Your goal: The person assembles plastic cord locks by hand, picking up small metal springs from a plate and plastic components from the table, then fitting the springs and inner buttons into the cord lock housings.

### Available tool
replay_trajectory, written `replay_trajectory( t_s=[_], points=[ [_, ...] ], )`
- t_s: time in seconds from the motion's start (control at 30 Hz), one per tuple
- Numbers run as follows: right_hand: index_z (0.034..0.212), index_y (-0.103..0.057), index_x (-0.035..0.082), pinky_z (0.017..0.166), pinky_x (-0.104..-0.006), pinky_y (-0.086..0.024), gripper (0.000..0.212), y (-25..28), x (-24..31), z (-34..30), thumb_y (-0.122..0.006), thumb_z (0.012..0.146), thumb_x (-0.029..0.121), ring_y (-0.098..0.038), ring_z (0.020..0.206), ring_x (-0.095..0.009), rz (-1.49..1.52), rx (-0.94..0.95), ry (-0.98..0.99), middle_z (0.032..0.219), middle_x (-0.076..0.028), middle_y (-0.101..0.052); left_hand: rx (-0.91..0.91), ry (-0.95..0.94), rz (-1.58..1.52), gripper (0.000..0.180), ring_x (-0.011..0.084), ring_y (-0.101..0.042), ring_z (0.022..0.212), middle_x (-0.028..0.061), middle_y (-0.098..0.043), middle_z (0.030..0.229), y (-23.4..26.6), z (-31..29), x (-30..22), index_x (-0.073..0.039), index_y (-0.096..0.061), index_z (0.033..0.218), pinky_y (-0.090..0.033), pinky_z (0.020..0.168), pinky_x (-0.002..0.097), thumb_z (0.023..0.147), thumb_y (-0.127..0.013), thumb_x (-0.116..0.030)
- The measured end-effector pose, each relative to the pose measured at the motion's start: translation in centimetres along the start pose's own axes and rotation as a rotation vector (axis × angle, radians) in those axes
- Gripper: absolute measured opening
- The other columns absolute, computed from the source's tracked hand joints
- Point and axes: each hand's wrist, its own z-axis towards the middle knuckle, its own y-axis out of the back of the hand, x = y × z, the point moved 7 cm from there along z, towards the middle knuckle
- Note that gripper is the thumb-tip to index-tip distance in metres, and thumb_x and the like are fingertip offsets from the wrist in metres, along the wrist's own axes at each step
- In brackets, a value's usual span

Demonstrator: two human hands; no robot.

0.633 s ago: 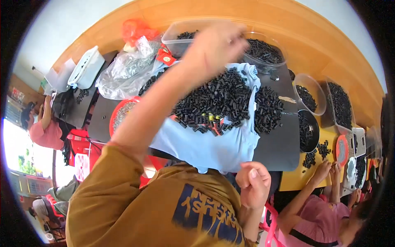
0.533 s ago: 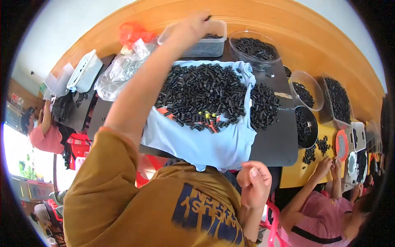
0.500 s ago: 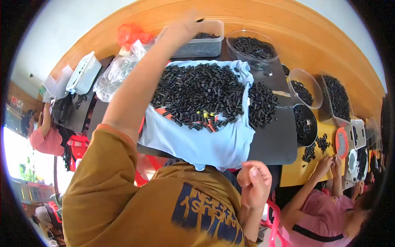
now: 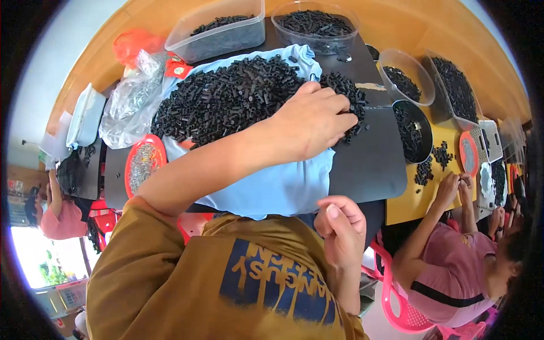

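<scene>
Where bare, black tabletop (image 4: pixel 368 175); orange wall (image 4: pixel 419 28).

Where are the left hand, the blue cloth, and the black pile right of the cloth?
Left hand (image 4: pixel 317 118): head view, back of hand.
Blue cloth (image 4: pixel 277 184): head view, bare front part.
Black pile (image 4: pixel 349 90): head view, upper part.

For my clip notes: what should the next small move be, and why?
Probably, the left hand should pinch a black piece from the small pile beside the blue cloth: its bent fingers reach that pile's edge, though whether they hold one is hidden.
</scene>
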Motion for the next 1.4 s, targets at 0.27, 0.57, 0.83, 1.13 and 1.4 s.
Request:
replay_trajectory(
  t_s=[0.27,0.57,0.83,1.13,1.4],
  points=[
    [0.096,-0.062,0.0,0.046,-0.0179,-0.023,0.018,0.7,0.0,0.5,-0.057,0.088,0.015,-0.032,0.051,-0.001,-0.005,-0.039,0.018,0.06,0.007,-0.044,0.055,0.005,0.1,0.019,0.0231,-0.054,0.086,0.0032,-0.058,0.086,-1.1,-1.5,2.8,-0.011,-0.063,0.092,-0.038,0.08,0.0369,0.073,-0.063,-0.015],
    [0.096,-0.063,0.001,0.056,-0.0141,-0.029,0.014,0.9,3.0,0.3,-0.061,0.084,0.008,-0.039,0.063,0.001,-0.221,-0.202,0.114,0.073,0.006,-0.053,-0.126,0.119,-0.068,0.02,0.0258,-0.056,0.08,0.0063,-0.058,0.082,1.9,-3.6,2.8,-0.007,-0.062,0.095,-0.041,0.071,0.0369,0.075,-0.063,-0.011],
    [0.093,-0.059,0.0,0.064,-0.0306,-0.044,0.017,2.0,9.1,4.5,-0.064,0.076,0.002,-0.055,0.07,-0.024,-1.257,-0.499,0.665,0.075,-0.011,-0.056,-0.087,0.205,-0.291,0.027,0.0279,-0.056,0.074,0.0094,-0.059,0.08,3.2,-6.5,-0.1,-0.005,-0.063,0.095,-0.042,0.063,0.0364,0.069,-0.069,-0.007],
    [0.083,-0.062,0.002,0.069,-0.0369,-0.044,0.01,1.8,8.9,7.3,-0.065,0.075,0.008,-0.056,0.077,-0.03,-1.626,-0.463,0.7,0.083,-0.012,-0.057,-0.066,0.217,-0.359,0.028,0.0249,-0.053,0.066,0.0066,-0.055,0.076,1.5,-8.8,-0.5,-0.004,-0.063,0.094,-0.04,0.061,0.0359,0.067,-0.07,-0.009],
    [0.085,-0.059,0.001,0.067,-0.0311,-0.045,0.011,3.2,10.0,7.6,-0.065,0.075,0.001,-0.056,0.074,-0.022,-1.307,-0.438,0.736,0.083,-0.009,-0.059,-0.048,0.162,-0.287,0.03,0.0196,-0.047,0.064,0.0028,-0.05,0.072,0.7,-8.7,-0.6,-0.002,-0.06,0.091,-0.039,0.06,0.0323,0.061,-0.066,-0.006]
  ],
)
